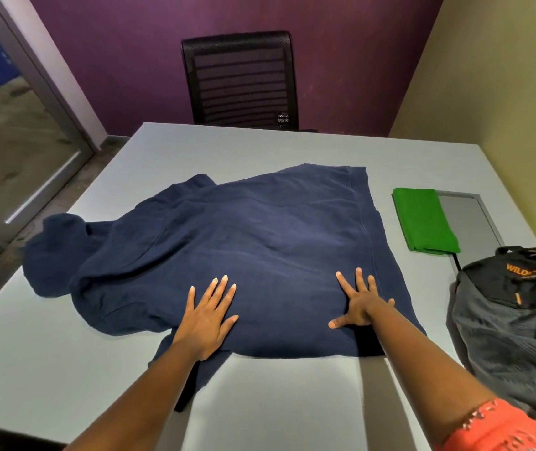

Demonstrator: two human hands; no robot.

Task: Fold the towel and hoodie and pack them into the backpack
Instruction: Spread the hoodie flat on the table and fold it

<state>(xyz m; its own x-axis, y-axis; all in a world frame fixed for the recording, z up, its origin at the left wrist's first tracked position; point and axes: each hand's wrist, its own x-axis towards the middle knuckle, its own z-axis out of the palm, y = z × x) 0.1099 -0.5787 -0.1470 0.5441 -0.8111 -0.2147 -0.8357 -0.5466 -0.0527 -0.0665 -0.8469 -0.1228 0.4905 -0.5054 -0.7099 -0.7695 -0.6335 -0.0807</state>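
Nearest the camera, two bare forearms reach out over the pale grey table [64, 369]; the right arm carries a coral patterned sleeve [504, 428] at the lower right corner. Both hands lie flat on the navy hoodie [243, 242], palms down, grasping nothing. The left hand [206, 320] has its fingers straight and only slightly spread, pressing the cloth near the hoodie's near edge. The right hand [359, 304] is splayed wider, thumb stuck out toward the left hand, resting close to the ribbed band on the hoodie's right side.

The hoodie is spread across the middle of the table, rumpled on its left half, with the hood [55, 252] bunched at the table's left edge and one sleeve end trailing toward the person beneath the left forearm. Just right of the right arm sits the dark backpack [514, 320], slumped at the table's right edge (orange lettering on its top, partly cut off by the frame). Beyond it, well apart from the hoodie, the green towel [422, 219] lies folded flat, overlapping a grey inset panel [468, 216] in the tabletop. Farthest off, a black mesh-backed chair [240, 79] stands at the table's far side against a purple wall [130, 43]; a glass door [9, 125] is at the left.
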